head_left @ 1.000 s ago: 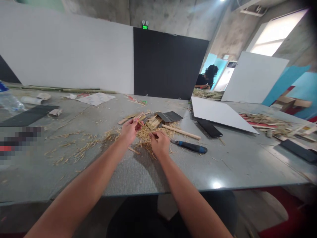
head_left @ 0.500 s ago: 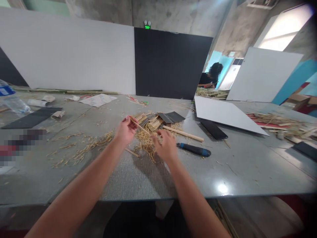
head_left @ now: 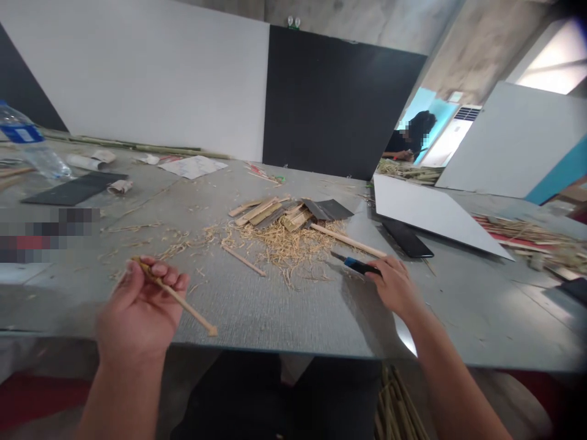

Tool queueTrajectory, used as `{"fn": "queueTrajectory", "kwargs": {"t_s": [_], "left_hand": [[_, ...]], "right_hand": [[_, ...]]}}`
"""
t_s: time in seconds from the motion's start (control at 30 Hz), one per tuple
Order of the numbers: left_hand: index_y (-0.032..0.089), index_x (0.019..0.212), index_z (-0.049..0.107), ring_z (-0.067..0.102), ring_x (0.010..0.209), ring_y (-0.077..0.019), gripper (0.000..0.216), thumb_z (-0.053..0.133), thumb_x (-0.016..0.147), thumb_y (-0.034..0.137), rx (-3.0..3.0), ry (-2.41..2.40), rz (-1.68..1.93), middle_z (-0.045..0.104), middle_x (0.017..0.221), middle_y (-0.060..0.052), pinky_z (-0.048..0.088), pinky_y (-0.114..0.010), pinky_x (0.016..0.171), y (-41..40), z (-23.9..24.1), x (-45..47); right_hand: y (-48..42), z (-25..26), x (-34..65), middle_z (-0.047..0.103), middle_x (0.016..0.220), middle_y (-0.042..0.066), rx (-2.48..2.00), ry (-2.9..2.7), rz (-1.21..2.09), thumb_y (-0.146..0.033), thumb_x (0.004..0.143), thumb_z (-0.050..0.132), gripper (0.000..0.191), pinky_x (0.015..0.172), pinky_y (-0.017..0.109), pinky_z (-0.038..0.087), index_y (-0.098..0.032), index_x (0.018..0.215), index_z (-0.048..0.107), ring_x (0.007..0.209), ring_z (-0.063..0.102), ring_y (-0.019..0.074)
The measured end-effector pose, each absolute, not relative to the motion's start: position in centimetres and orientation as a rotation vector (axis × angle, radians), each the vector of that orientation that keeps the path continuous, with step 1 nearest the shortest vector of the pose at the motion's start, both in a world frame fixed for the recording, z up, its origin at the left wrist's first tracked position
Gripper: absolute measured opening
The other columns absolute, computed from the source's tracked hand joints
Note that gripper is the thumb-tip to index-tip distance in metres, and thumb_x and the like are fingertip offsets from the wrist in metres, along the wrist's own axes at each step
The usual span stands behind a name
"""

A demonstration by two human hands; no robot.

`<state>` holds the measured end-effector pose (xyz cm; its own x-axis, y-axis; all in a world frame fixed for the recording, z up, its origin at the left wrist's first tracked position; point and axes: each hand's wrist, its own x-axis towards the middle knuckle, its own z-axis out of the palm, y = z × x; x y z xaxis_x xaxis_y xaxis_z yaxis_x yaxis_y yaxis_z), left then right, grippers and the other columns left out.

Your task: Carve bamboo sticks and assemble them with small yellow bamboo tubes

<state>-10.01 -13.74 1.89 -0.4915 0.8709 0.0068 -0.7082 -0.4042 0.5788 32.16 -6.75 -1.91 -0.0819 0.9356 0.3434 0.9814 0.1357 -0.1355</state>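
My left hand, palm up near the table's front edge, is closed on a thin bamboo stick whose wider tip points down to the right. At the right, my right hand grips the black-and-blue handle of a utility knife; its blade points left toward the shavings. Between the hands lies a heap of curly shavings with split bamboo pieces and dark sandpaper on top. A loose thin stick and a thicker wooden stick rest beside the heap.
A black phone and a white board lie at the right, near a bundle of sticks. A water bottle and a dark sheet are at the left. A co-worker sits behind the black panel.
My left hand has moved left and closer to me with the stick. My right hand has left the stick, moved right and picked the knife up off the table. The view has shifted slightly.
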Motion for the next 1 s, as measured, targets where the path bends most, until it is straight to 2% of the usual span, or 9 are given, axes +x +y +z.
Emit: {"fn": "queueTrajectory", "kwargs": {"t_s": [0.1,0.2,0.27,0.37,0.47,0.67,0.77,0.87,1.0], "left_hand": [[0.016,0.077,0.061,0.049,0.055,-0.0088,0.012,0.070,0.077,0.023,0.369,0.688,1.927,0.053,0.063,0.003,0.050,-0.021,0.052,-14.3,0.5,-10.3],[0.017,0.077,0.062,0.047,0.056,-0.0081,0.009,0.067,0.080,0.024,0.339,0.703,1.873,0.052,0.064,0.002,0.050,-0.020,0.053,-14.8,0.2,-10.3],[0.017,0.077,0.063,0.046,0.056,-0.0083,0.009,0.065,0.081,0.025,0.328,0.705,1.867,0.052,0.064,0.001,0.050,-0.019,0.052,-15.1,0.2,-10.2],[0.018,0.076,0.063,0.045,0.055,-0.0090,0.009,0.065,0.081,0.026,0.353,0.736,1.871,0.051,0.064,0.000,0.050,-0.020,0.051,-15.5,0.5,-10.1],[0.018,0.076,0.064,0.044,0.055,-0.0090,0.009,0.066,0.080,0.026,0.374,0.756,1.888,0.050,0.064,0.000,0.049,-0.020,0.050,-15.8,0.5,-10.2],[0.016,0.078,0.063,0.044,0.055,-0.0090,0.008,0.065,0.080,0.024,0.374,0.787,1.910,0.048,0.066,0.001,0.048,-0.020,0.049,-16.1,0.0,-11.0],[0.016,0.076,0.063,0.045,0.055,-0.0093,0.010,0.065,0.081,0.025,0.379,0.822,1.916,0.048,0.065,0.001,0.047,-0.020,0.049,-16.2,-0.1,-11.4],[0.016,0.076,0.063,0.046,0.054,-0.0098,0.011,0.065,0.080,0.026,0.386,0.846,1.921,0.049,0.063,0.000,0.046,-0.020,0.048,-16.4,-0.2,-11.8],[0.015,0.076,0.063,0.046,0.053,-0.0094,0.011,0.065,0.079,0.025,0.402,0.845,1.969,0.049,0.063,0.000,0.044,-0.020,0.048,-17.0,-0.4,-12.0]], "right_hand": [[-8.4,-0.9,28.7,0.061,0.108,0.011,-1.646,-2.118,-0.208,-0.030,0.093,0.046,0.026,0.088,0.038,0.045,-0.019,0.108,0.064,0.102,0.056,0.0254],[-10.1,-0.5,23.5,0.063,0.109,0.007,-1.423,-2.368,-0.009,-0.026,0.094,0.048,0.021,0.087,0.033,0.046,-0.022,0.108,0.063,0.099,0.059,0.0201],[-10.2,-0.7,20.5,0.065,0.104,0.006,-1.365,-2.477,0.015,-0.025,0.093,0.050,0.019,0.085,0.033,0.046,-0.022,0.105,0.064,0.099,0.060,0.0207],[-8.2,-1.2,18.1,0.065,0.107,0.007,-1.385,-2.513,-0.050,-0.026,0.094,0.050,0.021,0.087,0.033,0.044,-0.022,0.109,0.064,0.103,0.059,0.0210],[-4.1,-1.4,17.9,0.064,0.112,0.007,-1.519,-2.500,-0.165,-0.031,0.095,0.050,0.024,0.082,0.032,0.043,-0.023,0.114,0.063,0.102,0.059,0.0212],[2.9,-0.5,19.0,0.062,0.110,0.012,-1.639,-2.418,-0.252,-0.027,0.095,0.047,0.025,0.077,0.031,0.041,-0.017,0.112,0.063,0.100,0.060,0.0233],[3.0,0.9,19.6,0.063,0.108,0.010,-1.610,-2.419,-0.302,-0.026,0.094,0.049,0.022,0.080,0.032,0.040,-0.019,0.107,0.065,0.100,0.059,0.0231],[1.6,2.5,20.5,0.063,0.110,0.010,-1.563,-2.405,-0.353,-0.027,0.094,0.048,0.025,0.087,0.035,0.038,-0.020,0.111,0.064,0.103,0.058,0.0242],[-0.5,3.6,20.0,0.065,0.107,0.008,-1.473,-2.361,-0.278,-0.029,0.092,0.050,0.023,0.082,0.034,0.042,-0.020,0.107,0.065,0.098,0.059,0.0233]]}}
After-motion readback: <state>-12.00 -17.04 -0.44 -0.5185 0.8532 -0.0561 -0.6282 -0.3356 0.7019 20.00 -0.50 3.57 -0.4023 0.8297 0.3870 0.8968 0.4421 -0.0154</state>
